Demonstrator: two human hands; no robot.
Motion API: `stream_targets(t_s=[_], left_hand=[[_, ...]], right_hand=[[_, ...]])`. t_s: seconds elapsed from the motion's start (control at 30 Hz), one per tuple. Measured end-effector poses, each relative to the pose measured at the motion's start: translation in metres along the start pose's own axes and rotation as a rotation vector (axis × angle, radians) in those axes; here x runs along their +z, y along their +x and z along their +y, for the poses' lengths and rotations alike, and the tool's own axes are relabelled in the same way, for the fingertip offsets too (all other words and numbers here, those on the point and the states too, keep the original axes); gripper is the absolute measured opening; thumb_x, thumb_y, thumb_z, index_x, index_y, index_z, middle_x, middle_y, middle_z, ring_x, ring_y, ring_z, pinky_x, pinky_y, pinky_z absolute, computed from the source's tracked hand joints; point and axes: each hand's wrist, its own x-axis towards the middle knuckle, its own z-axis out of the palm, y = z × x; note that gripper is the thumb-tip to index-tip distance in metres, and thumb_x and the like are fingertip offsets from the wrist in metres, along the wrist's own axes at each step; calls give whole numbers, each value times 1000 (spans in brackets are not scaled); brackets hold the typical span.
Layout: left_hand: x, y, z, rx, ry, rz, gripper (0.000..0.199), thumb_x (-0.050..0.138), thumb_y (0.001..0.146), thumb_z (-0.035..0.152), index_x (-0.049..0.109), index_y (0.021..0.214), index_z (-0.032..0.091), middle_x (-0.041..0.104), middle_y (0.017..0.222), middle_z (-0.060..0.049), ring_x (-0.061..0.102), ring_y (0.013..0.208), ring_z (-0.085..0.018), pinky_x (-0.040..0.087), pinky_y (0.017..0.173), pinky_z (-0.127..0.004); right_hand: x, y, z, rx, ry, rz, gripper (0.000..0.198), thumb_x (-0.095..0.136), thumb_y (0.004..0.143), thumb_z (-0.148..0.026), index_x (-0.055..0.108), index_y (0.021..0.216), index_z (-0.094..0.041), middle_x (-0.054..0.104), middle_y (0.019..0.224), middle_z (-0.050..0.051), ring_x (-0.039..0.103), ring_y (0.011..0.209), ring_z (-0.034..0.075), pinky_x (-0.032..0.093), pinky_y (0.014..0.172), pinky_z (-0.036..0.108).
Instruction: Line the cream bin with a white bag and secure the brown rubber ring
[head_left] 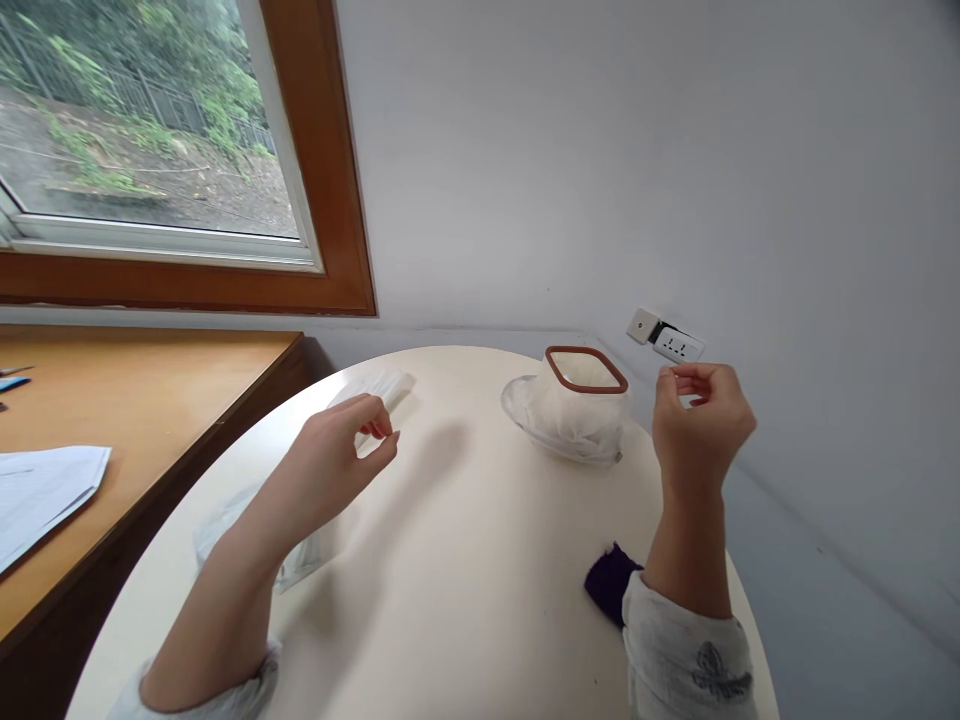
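Observation:
My left hand [341, 455] is raised over the left half of the round cream table [480, 600], its fingers curled and the thumb tip close to the fingertips. My right hand [701, 415] is up at the table's right edge, thumb and forefinger pinched together. Anything between either hand's fingertips is too small to make out. Nearest the right hand stands a whitish, sheer mesh piece [574, 420] with a reddish-brown rounded-square rim [589, 388] on top. A dark purple cloth [611, 582] lies by my right sleeve, partly hidden. Below my left forearm is a clear plastic bag [304, 565], partly covered.
Another whitish plastic packet [375, 388] lies at the table's far left, partly behind my left hand. A wooden desk [172, 400] with papers [45, 495] adjoins on the left, beneath a wood-framed window [330, 200]. A socket strip [679, 345] is at the wall.

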Motion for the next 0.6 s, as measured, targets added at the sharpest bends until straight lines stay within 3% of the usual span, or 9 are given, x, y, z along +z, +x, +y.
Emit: stream_targets(t_s=[0.1,0.27,0.43,0.6], left_hand=[[-2,-1,1,-11,-11,141,11,54,73,26,47,66,21,58,77,0,52,64,-13,36,49,-22],[-8,-6,4,-39,-15,379,17,59,69,19,44,61,20,55,75,2,48,62,-11,37,50,-22],[-18,-9,0,-5,-106,688,17,60,68,16,44,62,19,52,73,3,51,68,-10,47,67,-25],[-27,-14,-3,1,-156,757,20,62,69,18,43,63,19,52,73,2,51,69,-10,49,67,-25]], right_hand=[[-8,-1,-18,9,36,73,2,54,70,-20,54,70,-18,53,61,-3,49,56,12,42,59,26],[-18,-6,-42,-49,81,119,6,56,68,-17,53,63,-19,54,57,-4,49,54,12,41,58,27],[-29,-9,-58,-112,187,185,14,60,70,-18,51,60,-20,52,58,-4,50,55,12,39,54,27],[-28,-17,-66,-186,341,171,20,65,67,-15,48,59,-20,50,59,-4,51,57,12,41,56,27]])
